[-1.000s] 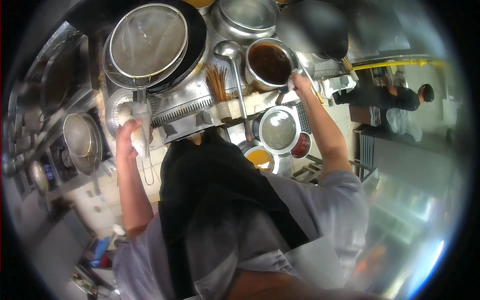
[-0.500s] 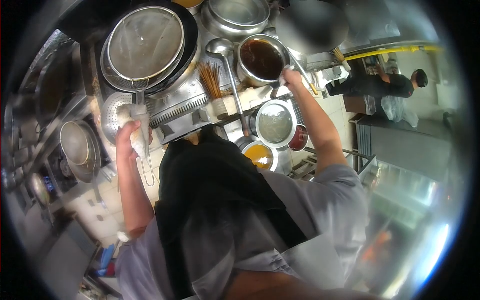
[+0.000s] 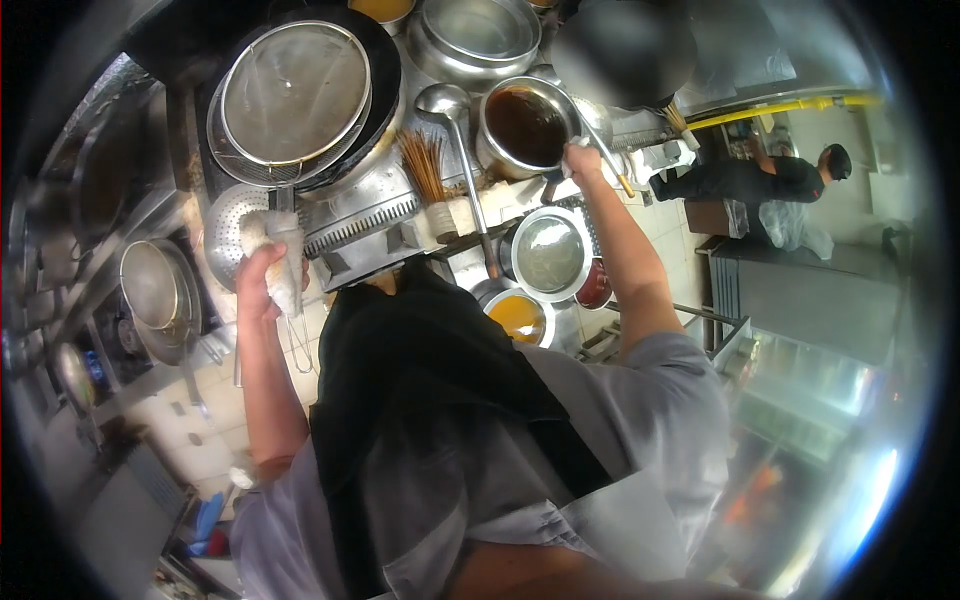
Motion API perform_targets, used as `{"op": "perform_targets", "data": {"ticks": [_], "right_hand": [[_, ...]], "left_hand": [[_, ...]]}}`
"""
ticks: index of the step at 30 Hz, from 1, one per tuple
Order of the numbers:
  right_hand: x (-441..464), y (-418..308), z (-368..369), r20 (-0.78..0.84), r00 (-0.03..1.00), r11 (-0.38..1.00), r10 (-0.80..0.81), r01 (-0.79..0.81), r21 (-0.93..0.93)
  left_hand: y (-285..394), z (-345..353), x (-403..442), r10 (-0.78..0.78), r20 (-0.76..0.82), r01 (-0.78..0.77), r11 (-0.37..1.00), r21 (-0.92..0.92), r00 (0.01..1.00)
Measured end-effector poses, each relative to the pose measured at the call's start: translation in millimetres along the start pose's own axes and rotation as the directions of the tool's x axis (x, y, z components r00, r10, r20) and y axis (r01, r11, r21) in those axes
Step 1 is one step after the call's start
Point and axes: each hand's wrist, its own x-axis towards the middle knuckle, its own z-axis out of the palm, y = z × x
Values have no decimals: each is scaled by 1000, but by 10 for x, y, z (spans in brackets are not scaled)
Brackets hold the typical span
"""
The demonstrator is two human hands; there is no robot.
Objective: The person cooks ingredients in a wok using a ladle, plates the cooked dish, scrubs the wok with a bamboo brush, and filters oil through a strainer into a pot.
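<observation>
My left hand [image 3: 262, 278] is closed round a whitish cloth [image 3: 283, 260], which is wrapped about the handle area of a strainer. The round mesh strainer [image 3: 295, 90] rests over a large black wok [image 3: 385, 60]. My right hand [image 3: 582, 160] is closed on a small white cloth at the near right rim of a metal pot [image 3: 490, 150]. Dark brown liquid [image 3: 522, 125] lies in that pot. Just left of the pot is a ladle [image 3: 443, 101], its handle toward me. A bamboo brush [image 3: 425, 170] stands beside the ladle.
Nearer me are a pot of clear liquid [image 3: 550, 255], a bowl of yellow liquid [image 3: 517, 318] and a red-filled container [image 3: 594, 284]. A lidded metal pot [image 3: 478, 30] stands behind. More strainers [image 3: 152, 284] hang at left. Another person [image 3: 790, 178] stands at far right.
The camera view has shifted slightly. The dark liquid in the pot has moved, and more of the inner wall shows. Both hands keep their hold.
</observation>
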Motion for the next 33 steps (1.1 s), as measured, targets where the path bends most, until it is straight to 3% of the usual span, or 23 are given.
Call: {"op": "perform_targets", "data": {"ticks": [3,6,9,10,14,18,20,21,23,26,29,31,32,33], "right_hand": [[179,133,15,11,1000,1000,-20,20,7],[-48,-18,39,-191,980,976,-48,6,-217],[-263,-150,1,-169,986,987,-7,-20,-158],[-505,-328,-15,-214,976,966,-36,-22,-259],[-334,-238,11,-256,965,923,-50,-52,-380],[-352,-231,48,-242,968,952,-61,-16,-306],[-66,-24,91,-216,976,1000,-31,31,-3],[-80,-52,82,-214,976,999,-34,33,-8],[-125,-91,49,-182,982,986,-39,67,154],[-440,-417,-50,-165,985,989,-42,65,134],[-683,-701,-108,-107,991,968,-79,102,230],[-719,-849,-136,-139,984,984,-111,128,123],[-394,-730,-160,-145,971,981,-192,186,-54],[40,-547,-163,-154,965,975,-211,197,-105]], "left_hand": [[6,7,11,-1,1,1,1000,0,1000],[-2,-4,11,-12,-7,12,1000,-17,1000],[17,36,10,-4,-5,4,1000,-19,1000],[25,43,10,1,6,-1,1000,-12,1000],[14,17,56,-17,8,17,1000,-24,1000],[17,3,109,-32,30,32,999,3,999],[18,8,134,-38,37,37,999,15,999],[15,26,140,-25,23,24,999,34,999],[-2,34,161,-13,5,13,999,50,1000],[-25,16,241,-21,13,20,998,66,1000],[-19,53,318,-39,81,33,997,74,996],[-30,73,356,-17,94,8,996,88,995],[-58,61,403,-14,85,14,1000,5,996],[-75,46,451,-6,80,6,1000,3,997]]}}
